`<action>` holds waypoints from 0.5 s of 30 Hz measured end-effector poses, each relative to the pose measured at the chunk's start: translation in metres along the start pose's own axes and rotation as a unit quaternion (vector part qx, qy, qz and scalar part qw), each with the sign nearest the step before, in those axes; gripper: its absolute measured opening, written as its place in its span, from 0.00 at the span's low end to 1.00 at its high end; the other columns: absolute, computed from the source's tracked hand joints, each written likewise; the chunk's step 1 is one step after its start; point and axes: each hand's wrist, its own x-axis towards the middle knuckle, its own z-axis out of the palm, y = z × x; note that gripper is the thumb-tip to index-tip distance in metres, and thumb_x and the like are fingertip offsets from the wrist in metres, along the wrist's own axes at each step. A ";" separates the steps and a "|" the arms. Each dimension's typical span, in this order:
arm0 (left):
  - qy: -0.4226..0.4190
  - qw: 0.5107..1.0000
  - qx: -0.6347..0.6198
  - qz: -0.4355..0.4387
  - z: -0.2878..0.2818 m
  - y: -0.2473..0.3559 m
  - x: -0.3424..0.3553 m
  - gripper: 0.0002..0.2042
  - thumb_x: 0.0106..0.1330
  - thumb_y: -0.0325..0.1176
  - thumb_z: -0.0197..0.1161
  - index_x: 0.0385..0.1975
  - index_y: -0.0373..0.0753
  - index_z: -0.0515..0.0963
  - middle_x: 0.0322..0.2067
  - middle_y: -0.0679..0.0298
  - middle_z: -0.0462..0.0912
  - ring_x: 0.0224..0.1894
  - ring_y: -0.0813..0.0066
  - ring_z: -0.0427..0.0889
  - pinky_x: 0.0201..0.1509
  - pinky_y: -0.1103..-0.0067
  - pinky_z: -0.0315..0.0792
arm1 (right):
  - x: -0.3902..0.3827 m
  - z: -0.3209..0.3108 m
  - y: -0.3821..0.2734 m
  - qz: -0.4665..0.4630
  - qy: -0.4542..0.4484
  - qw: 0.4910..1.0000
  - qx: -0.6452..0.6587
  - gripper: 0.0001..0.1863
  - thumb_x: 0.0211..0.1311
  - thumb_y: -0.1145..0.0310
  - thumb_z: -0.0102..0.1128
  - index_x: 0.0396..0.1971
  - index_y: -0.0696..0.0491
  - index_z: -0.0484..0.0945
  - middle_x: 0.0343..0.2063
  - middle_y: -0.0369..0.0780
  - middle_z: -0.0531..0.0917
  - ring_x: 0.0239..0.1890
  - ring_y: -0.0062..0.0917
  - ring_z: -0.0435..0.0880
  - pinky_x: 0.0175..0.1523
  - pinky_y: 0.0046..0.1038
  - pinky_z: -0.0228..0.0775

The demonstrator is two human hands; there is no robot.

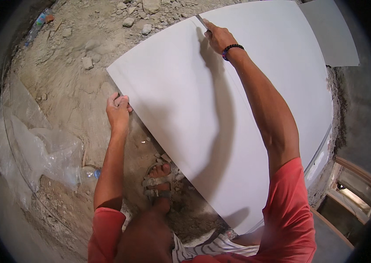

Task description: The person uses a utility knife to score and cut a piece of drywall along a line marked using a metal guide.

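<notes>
A large white flat board (pixel 247 65), looking like a plasterboard sheet, slants across the middle and right. My left hand (pixel 119 109) is closed on its left edge, the thumb and curled fingers pinching the rim. Near the board's far edge, my right hand (pixel 219 38) grips a thin, dark, narrow tool (pixel 201 20); the fingers cover most of it, and its kind cannot be made out. The tool's exposed end lies at the far rim. A dark beaded bracelet (pixel 231 51) circles my right wrist. My right arm casts a long shadow over the board.
Stones (pixel 147 29) and loose rubble lie beyond the board. Crumpled clear plastic sheeting (pixel 41 151) and a blue-capped bottle (pixel 94 173) are at the left. My sandalled foot (pixel 158 180) stands beside the board. Another pale panel (pixel 329 33) is at the far right, with wooden framing (pixel 356 173) nearer.
</notes>
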 end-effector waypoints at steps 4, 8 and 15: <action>-0.036 0.997 -0.062 -0.012 0.001 -0.005 0.027 0.20 0.69 0.24 0.55 0.57 0.24 0.63 0.46 0.51 0.80 0.43 0.72 0.78 0.47 0.78 0.73 | 0.025 0.016 -0.006 0.003 -0.017 1.000 -0.009 0.25 0.69 0.68 0.46 0.66 0.45 0.64 0.43 0.52 0.83 0.45 0.45 0.82 0.53 0.43 0.72; -0.036 0.996 -0.084 -0.007 0.007 -0.008 0.035 0.17 0.69 0.23 0.54 0.55 0.23 0.65 0.47 0.49 0.79 0.48 0.69 0.78 0.53 0.78 0.71 | 0.031 0.018 -0.006 -0.015 -0.012 1.000 -0.016 0.24 0.68 0.69 0.47 0.65 0.46 0.65 0.44 0.52 0.82 0.46 0.44 0.82 0.54 0.42 0.72; -0.020 0.994 -0.105 0.008 0.009 -0.017 0.035 0.17 0.69 0.23 0.54 0.56 0.23 0.65 0.47 0.50 0.79 0.47 0.70 0.78 0.52 0.78 0.71 | 0.027 0.017 -0.010 -0.011 -0.020 0.999 -0.037 0.23 0.66 0.72 0.46 0.62 0.49 0.69 0.45 0.53 0.81 0.47 0.45 0.81 0.54 0.42 0.72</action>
